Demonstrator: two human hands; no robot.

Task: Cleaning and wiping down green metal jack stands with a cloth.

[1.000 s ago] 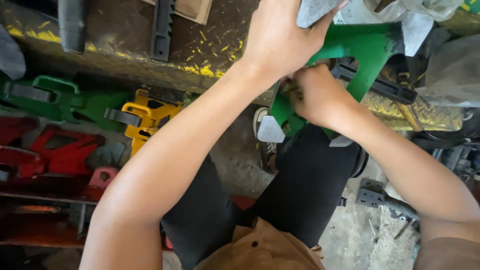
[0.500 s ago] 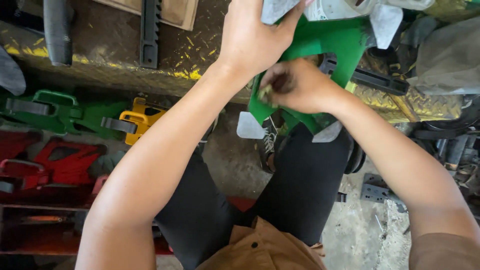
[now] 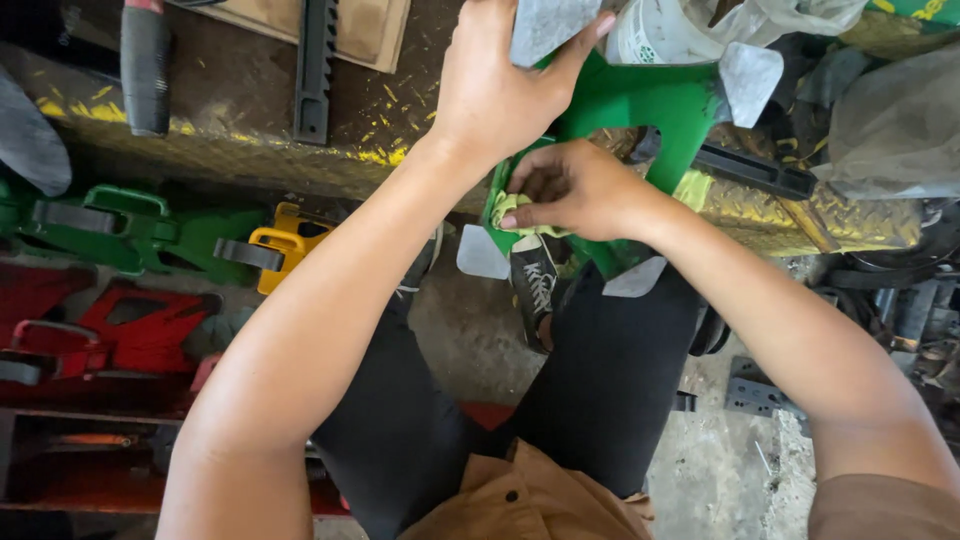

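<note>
Our left hand (image 3: pixel 495 95) clamps the far edge of the green metal stand (image 3: pixel 640 110) on the desk (image 3: pixel 250 110), our right hand (image 3: pixel 575 190) pinches a yellow-green cloth (image 3: pixel 510 208) against its near-left corner, wiping evidently unfinished.

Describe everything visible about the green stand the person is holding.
The green stand looks like painted metal, glossy bright green, with a cut-out opening through its body and grey flat feet at its leg ends. It rests tilted on the worn checker-plate bench, over the person's knees. The left hand grips its upper part near one grey foot; the right hand presses a small yellow-green cloth against its lower left edge.
</note>
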